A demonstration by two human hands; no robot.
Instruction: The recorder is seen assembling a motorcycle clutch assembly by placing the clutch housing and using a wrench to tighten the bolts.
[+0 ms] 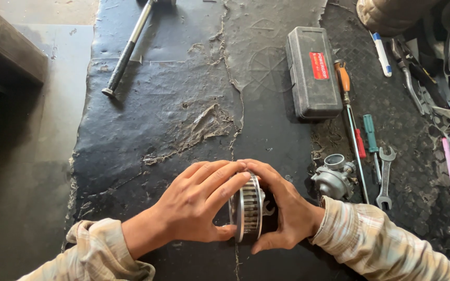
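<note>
left hand (pixel 199 200) cupped, grip closed | right hand (pixel 282 208) cupped, grip closed

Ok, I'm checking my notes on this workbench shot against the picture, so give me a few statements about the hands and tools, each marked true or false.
1. Both the left hand and the right hand grip the round metal part. True.
2. The round metal part lies flat on the black mat. False: it stands on edge between the hands, its ribbed rim facing the camera.
3. The grey tool case is shut. True.
4. The open-ended spanner lies left of the hands. False: it lies to their right, beside the screwdrivers.
5. The small metal carburettor-like part sits just beyond the right wrist. True.
</note>
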